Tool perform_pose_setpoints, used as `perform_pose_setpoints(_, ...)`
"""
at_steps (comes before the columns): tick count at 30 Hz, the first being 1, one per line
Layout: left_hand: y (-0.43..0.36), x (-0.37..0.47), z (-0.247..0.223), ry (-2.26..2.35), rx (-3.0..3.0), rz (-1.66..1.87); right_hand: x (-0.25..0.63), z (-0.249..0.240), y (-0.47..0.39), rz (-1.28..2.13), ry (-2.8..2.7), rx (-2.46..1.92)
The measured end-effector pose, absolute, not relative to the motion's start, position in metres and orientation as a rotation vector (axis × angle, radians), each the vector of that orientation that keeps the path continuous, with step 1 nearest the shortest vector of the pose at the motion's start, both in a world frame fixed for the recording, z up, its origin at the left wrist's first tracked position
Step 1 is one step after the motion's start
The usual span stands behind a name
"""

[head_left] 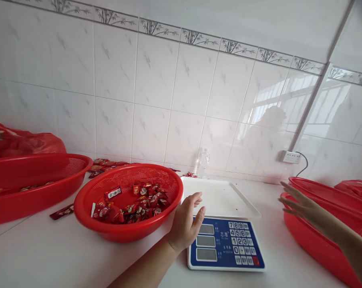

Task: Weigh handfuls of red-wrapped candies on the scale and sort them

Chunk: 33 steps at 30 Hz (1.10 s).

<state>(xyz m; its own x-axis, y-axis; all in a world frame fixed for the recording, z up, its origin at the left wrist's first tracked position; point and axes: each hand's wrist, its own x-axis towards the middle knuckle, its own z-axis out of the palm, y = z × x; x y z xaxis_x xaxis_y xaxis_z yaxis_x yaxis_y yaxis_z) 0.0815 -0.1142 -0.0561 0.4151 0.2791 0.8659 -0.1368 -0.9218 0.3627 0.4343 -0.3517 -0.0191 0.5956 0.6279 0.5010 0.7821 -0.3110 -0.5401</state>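
Note:
My left hand (187, 220) is raised over the left edge of a blue and white digital scale (224, 244), fingers apart and nothing in them. Just left of it stands a red plastic basket (109, 228) holding many small red-wrapped packets (145, 204). The scale's white weighing tray (223, 196) carries only a few tiny dark specks, and its displays look blank. My right hand (298, 202) is off to the right with fingers spread, holding nothing. It hovers by the rim of the red baskets (304, 236) on that side; whether it touches them I cannot tell.
At far left is another red basket (37, 200), with a red plastic bag (39, 143) behind it. Loose red wrappers (104, 165) lie by the tiled wall. A clear plastic bottle (204, 162) stands behind the tray. A power strip (290, 157) is on the wall.

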Motion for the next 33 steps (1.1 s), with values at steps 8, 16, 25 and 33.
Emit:
perform_pose_setpoints(8,-0.111,0.086,-0.057,0.252,2.315,1.587,0.309,0.015,-0.338,0.435,-1.308,-1.135)
perform_pose_setpoints(16,-0.109,0.086,-0.058,0.274,2.334,1.546,0.354,-0.063,-0.276,0.296,-0.509,-1.049)
perform_pose_setpoints(25,-0.109,0.087,-0.059,0.296,2.385,1.508,0.356,-0.119,-0.255,0.828,-0.388,-0.904)
perform_pose_setpoints(33,-0.129,0.080,-0.038,0.233,2.500,1.476,0.366,-0.129,-0.262,0.858,-0.324,-0.771)
